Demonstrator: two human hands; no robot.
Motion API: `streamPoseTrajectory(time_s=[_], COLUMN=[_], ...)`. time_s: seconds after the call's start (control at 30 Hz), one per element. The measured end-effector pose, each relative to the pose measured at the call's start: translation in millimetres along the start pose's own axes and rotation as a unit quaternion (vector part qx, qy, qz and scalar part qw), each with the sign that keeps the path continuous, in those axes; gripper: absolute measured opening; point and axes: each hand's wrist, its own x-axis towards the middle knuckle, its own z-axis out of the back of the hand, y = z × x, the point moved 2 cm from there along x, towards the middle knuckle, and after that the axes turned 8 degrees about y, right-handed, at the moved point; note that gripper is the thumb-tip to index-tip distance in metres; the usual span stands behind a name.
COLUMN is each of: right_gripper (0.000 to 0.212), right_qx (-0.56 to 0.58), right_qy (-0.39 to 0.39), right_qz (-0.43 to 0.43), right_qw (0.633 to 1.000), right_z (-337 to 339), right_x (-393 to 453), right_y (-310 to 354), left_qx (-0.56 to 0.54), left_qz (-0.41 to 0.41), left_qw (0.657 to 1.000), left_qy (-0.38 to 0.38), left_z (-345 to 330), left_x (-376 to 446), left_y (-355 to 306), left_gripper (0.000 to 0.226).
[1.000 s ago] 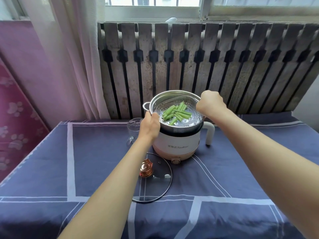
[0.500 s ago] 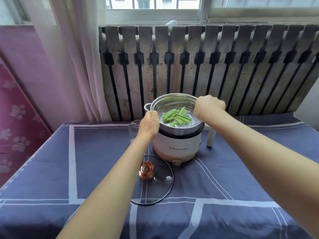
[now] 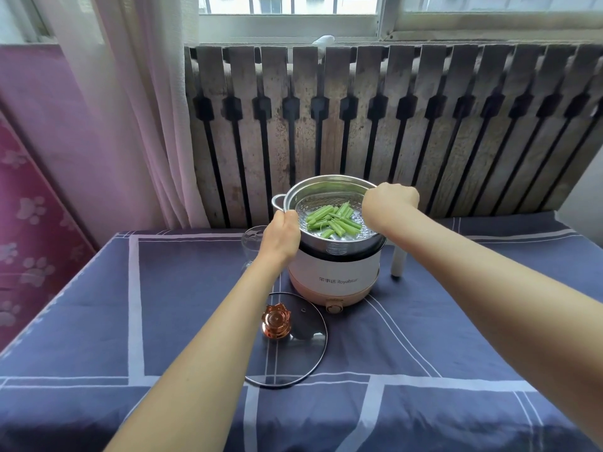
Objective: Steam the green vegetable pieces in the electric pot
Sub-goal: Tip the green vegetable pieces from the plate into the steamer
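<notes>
right, both hands on it: left hand (image 3: pixel 282 234) and right hand (image 3: pixel 390 203) grip the steamer basket (image 3: pixel 329 190) atop the electric pot (image 3: pixel 334 272) near the tabletop's far edge. green vegetable pieces (image 3: pixel 332 220) loaded; glass lid (image 3: pixel 290 340) lies just in front, not yet on.

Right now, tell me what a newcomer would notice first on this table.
Bright green vegetable pieces lie in a metal steamer basket on a white electric pot at the table's far middle. Both hands, left hand and right hand, grip the basket's sides. A glass lid lies flat in front.
</notes>
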Motion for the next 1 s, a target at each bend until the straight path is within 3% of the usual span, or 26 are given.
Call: streamPoseTrajectory(time_s=[0.23, 0.63, 0.83, 1.0], right_gripper=[0.036, 0.033, 0.03, 0.027], right_qx=[-0.03, -0.067, 0.008, 0.167], right_qy=[0.043, 0.03, 0.001, -0.105], right_qz=[-0.01, -0.011, -0.007, -0.013], right_qw=[0.999, 0.997, 1.0, 0.98], right_z=[-1, -3, -4, -9], right_x=[2, 2, 1, -3], right_y=[9, 11, 5, -12], left_qx=[0.005, 0.009, 0.008, 0.013], left_qz=[-0.005, -0.011, -0.006, -0.002], left_qw=[1.0, 1.0, 1.0, 1.0], left_qy=[0.014, 0.001, 0.005, 0.014], left_z=[2, -1, 0, -2], left_x=[-1, 2, 0, -2], left_y=[2, 5, 5, 6], left_gripper=[0.03, 0.03, 0.031, 0.03])
